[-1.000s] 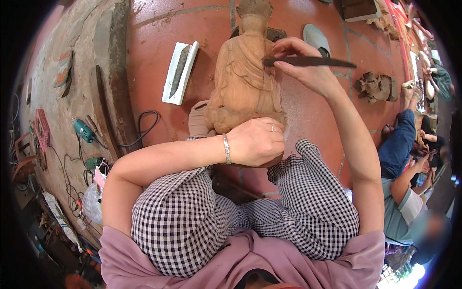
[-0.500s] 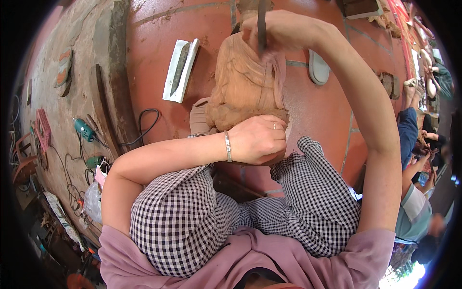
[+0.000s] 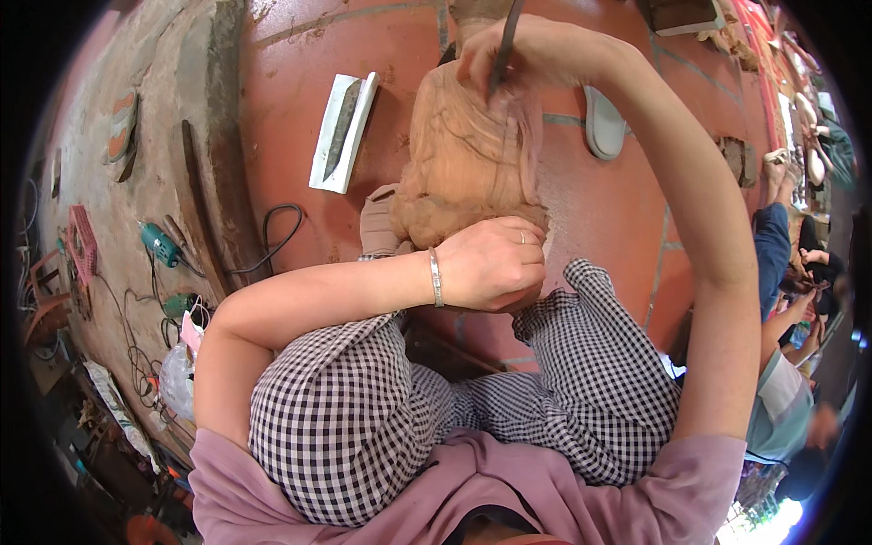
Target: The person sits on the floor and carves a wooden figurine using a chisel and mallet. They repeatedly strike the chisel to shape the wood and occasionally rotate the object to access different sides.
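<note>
A brown wood carving (image 3: 468,150) with draped folds cut into it lies between my feet. My left hand (image 3: 495,265), with a bracelet and a ring, is closed over its near end. At the far end my right hand (image 3: 509,59) bends in over the carving, its fingers closed on a thin, dark, flat strip-like tool (image 3: 505,41). The tool's lower end meets the carved folds; blur and the fingers hide its exact kind. To the left of the carving, a dark pointed blade (image 3: 341,130) lies on a white folded sheet (image 3: 329,173).
A heavy timber (image 3: 232,136) edges the tiled floor on the left. Beyond it are a green power tool (image 3: 159,243), cords and an orange-grey shoe (image 3: 122,127). A pale slipper (image 3: 603,125) lies right of the carving. Other people (image 3: 781,391) sit at the far right.
The dark strip in my right hand has tilted, its top leaning further right. My right hand has shifted slightly over the carving. My left hand keeps its place on the near end.
</note>
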A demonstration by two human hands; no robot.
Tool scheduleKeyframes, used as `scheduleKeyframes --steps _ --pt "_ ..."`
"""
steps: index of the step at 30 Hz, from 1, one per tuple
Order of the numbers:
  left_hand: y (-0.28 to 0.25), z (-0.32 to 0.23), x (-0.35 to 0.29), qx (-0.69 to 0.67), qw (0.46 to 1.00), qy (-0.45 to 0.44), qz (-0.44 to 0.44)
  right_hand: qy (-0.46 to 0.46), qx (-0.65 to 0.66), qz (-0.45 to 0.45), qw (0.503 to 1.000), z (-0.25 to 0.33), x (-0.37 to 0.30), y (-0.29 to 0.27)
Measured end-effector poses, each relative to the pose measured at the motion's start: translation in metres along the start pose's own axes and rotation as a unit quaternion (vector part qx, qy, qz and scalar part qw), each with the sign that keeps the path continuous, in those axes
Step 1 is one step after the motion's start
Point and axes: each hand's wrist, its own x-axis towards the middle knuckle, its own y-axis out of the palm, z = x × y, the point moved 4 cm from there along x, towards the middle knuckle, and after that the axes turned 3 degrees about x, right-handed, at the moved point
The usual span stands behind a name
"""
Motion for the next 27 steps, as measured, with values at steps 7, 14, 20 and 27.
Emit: scheduleKeyframes --steps 7,14,20,27 --pt "0.004 -0.002 0.002 0.007 1.0 -0.016 0.009 0.042 -0.03 -0.007 0.999 -0.004 0.011 0.001" --pt "0.0 -0.001 -0.003 -0.004 1.0 -0.012 0.007 0.039 -0.053 0.014 0.998 0.015 0.006 0.006" --pt "0.002 0.0 -0.002 0.01 1.0 -0.015 0.004 0.055 -0.054 -0.005 0.997 -0.004 0.02 -0.001" --pt "0.004 -0.002 -0.001 0.012 1.0 -0.016 0.002 0.07 0.1 0.016 0.992 -0.011 0.011 0.001"
